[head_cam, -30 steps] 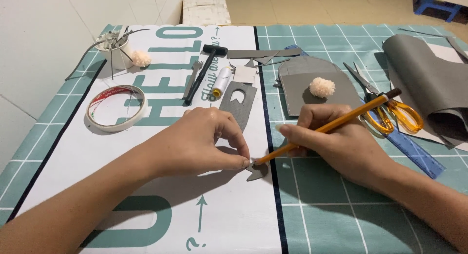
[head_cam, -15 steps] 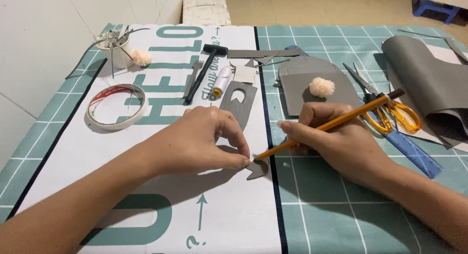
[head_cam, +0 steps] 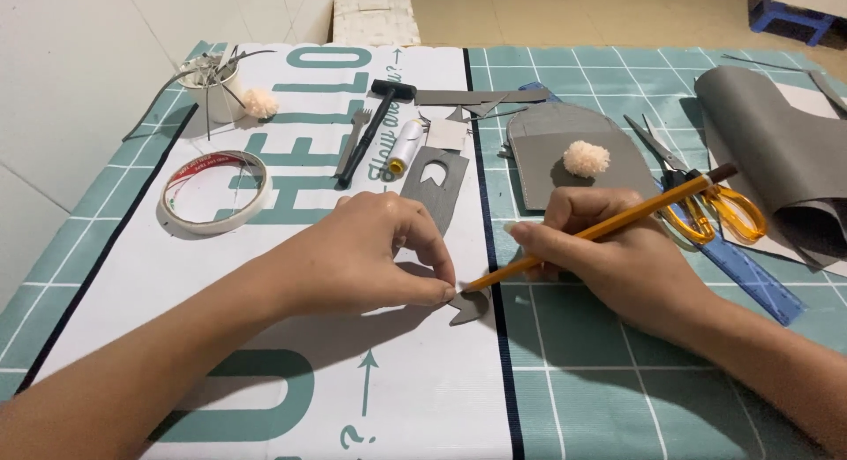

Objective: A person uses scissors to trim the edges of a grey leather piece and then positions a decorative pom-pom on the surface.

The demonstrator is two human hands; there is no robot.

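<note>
Item: small grey cutout [head_cam: 469, 306], on white banner [head_cam: 265, 266] at mat seam. I note left hand [head_cam: 371, 253] pinching its 10 o'clock edge; right hand [head_cam: 609, 248] gripping yellow pencil [head_cam: 600, 229], tip touching cutout. Since a second ago: little shift, tracing ongoing. Tape roll [head_cam: 214, 192] at 10 o'clock; scissors [head_cam: 697, 195] at 2.

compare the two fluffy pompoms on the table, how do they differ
The pompom by the white cup lies on the white printed sheet, touching the cup; the pompom on the grey piece rests on that rounded grey piece over the green cutting mat, and looks somewhat larger. Both are pale cream, round and fluffy, untouched by either hand.
</note>
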